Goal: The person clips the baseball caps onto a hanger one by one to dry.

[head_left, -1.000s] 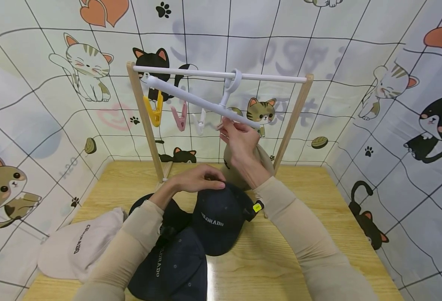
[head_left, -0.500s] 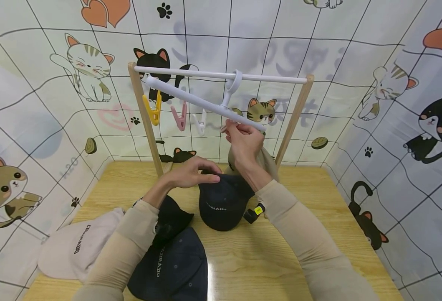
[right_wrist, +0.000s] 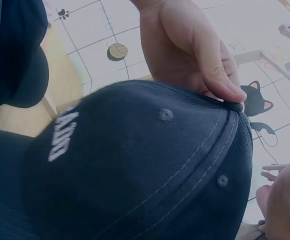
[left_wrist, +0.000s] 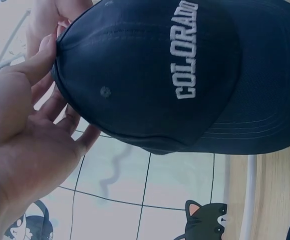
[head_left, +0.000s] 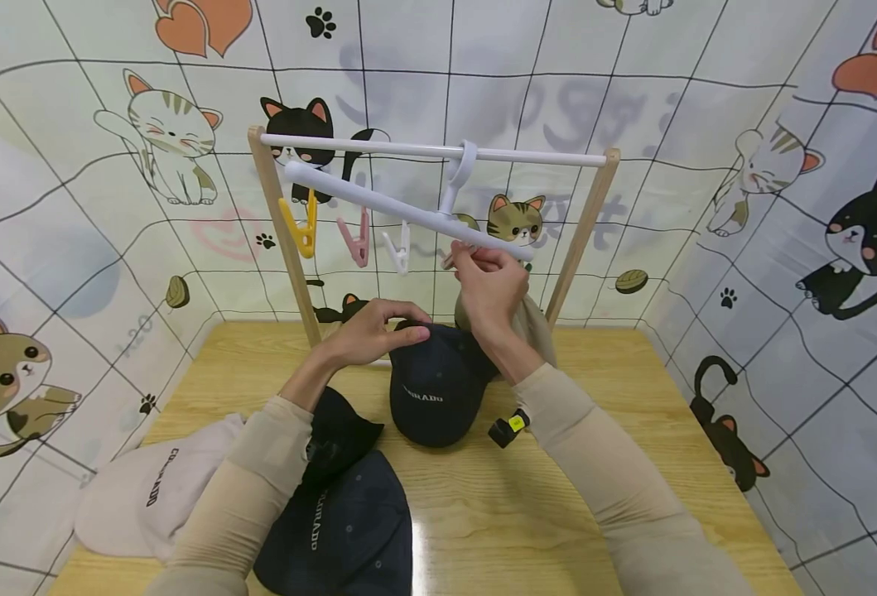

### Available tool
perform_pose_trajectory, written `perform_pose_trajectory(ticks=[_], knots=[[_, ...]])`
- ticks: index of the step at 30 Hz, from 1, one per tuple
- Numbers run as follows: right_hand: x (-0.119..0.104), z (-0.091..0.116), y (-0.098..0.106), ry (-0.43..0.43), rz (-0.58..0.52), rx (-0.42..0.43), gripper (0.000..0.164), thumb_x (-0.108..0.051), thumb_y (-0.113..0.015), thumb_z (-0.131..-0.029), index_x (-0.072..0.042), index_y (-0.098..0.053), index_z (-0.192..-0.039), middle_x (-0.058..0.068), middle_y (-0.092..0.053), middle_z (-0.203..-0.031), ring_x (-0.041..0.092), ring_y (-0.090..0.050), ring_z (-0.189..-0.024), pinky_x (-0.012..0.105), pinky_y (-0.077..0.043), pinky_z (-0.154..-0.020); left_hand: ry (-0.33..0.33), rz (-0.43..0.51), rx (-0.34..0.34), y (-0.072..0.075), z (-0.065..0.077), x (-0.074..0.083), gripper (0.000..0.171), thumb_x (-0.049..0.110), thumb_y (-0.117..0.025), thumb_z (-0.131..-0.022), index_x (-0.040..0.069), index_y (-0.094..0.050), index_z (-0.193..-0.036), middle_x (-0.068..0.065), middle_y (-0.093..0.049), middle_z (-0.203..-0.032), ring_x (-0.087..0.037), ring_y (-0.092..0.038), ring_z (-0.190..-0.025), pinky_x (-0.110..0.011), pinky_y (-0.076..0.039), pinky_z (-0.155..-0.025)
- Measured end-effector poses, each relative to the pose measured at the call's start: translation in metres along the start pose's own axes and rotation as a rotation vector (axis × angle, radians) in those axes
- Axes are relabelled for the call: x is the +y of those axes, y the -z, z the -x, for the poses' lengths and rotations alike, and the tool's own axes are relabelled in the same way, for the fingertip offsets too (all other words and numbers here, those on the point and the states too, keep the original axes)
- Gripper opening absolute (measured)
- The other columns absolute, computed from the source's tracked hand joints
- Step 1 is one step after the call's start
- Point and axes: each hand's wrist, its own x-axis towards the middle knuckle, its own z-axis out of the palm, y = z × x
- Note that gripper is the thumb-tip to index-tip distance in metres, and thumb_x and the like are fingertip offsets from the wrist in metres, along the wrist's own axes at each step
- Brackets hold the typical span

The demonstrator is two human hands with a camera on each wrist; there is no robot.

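Observation:
My left hand (head_left: pixel 371 331) pinches a navy baseball cap (head_left: pixel 438 385) at its crown, with the brim hanging down. In the left wrist view the thumb (left_wrist: pixel 42 57) lies on the cap's cloth and COLORADO lettering shows on its front. Up at the hanger, my right hand (head_left: pixel 492 290) pinches a clothespin (head_left: pixel 449 260) whose body is mostly hidden by the fingers. The white clip hanger (head_left: pixel 371 199) hangs tilted from the rod, its right end lower. Yellow (head_left: pixel 304 228), pink (head_left: pixel 356 240) and white clothespins (head_left: pixel 398 248) hang along it. A beige cap (head_left: pixel 535 331) hangs behind my right forearm.
The small rack's white rod (head_left: pixel 378 149) spans two wooden posts, one (head_left: pixel 583 236) on the right. On the table (head_left: pixel 595 497) lie a pale cap (head_left: pixel 132 497), a black cap (head_left: pixel 341 434) and another navy cap (head_left: pixel 356 530), left of centre. Cat-print cloth (head_left: pixel 744 290) surrounds the table.
My left hand has lifted the navy cap higher, clear of the other caps, toward the hanger. My right hand has shifted slightly right and down with the hanger's right end.

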Motion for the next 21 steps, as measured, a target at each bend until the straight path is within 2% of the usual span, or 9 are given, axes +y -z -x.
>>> perform_pose_trajectory(ticks=[4,9,15,21], knots=[[0.001,0.001,0.004,0.034,0.071,0.003,0.027,-0.037,-0.093,-0.093,-0.013,-0.081,-0.092,0.003,-0.085,-0.083,0.008,-0.081,-0.072,0.020,-0.058,-0.065,-0.008,-0.006,0.042,0.001,-0.001,-0.001,0.022,0.017,-0.075,-0.111,0.009,-0.081,-0.130,-0.010,-0.081,-0.130,-0.027,-0.073,-0.126,-0.052,-0.059,-0.114],[0.001,0.003,0.009,0.077,0.116,0.014,0.030,-0.041,-0.093,-0.093,-0.013,-0.081,-0.092,0.007,-0.086,-0.087,0.002,-0.079,-0.072,0.019,-0.057,-0.065,-0.065,-0.024,0.094,0.001,-0.006,-0.007,0.023,0.010,-0.072,-0.111,0.004,-0.079,-0.132,-0.015,-0.081,-0.128,-0.030,-0.075,-0.122,-0.050,-0.060,-0.111],[-0.001,0.004,0.014,0.092,0.117,0.017,0.029,-0.038,-0.093,-0.092,-0.014,-0.077,-0.088,0.006,-0.085,-0.085,0.000,-0.078,-0.071,0.019,-0.058,-0.067,-0.118,-0.031,0.130,0.000,-0.015,-0.010,0.022,0.005,-0.067,-0.112,-0.001,-0.076,-0.132,-0.019,-0.079,-0.128,-0.034,-0.073,-0.125,-0.053,-0.057,-0.114],[-0.004,0.005,0.019,0.128,0.105,-0.013,0.026,-0.031,-0.093,-0.093,-0.010,-0.078,-0.089,0.012,-0.085,-0.086,-0.002,-0.077,-0.069,0.017,-0.056,-0.062,-0.118,0.022,0.132,-0.002,-0.024,-0.011,0.021,0.002,-0.062,-0.114,-0.005,-0.071,-0.132,-0.023,-0.074,-0.130,-0.036,-0.067,-0.129,-0.054,-0.051,-0.121]])
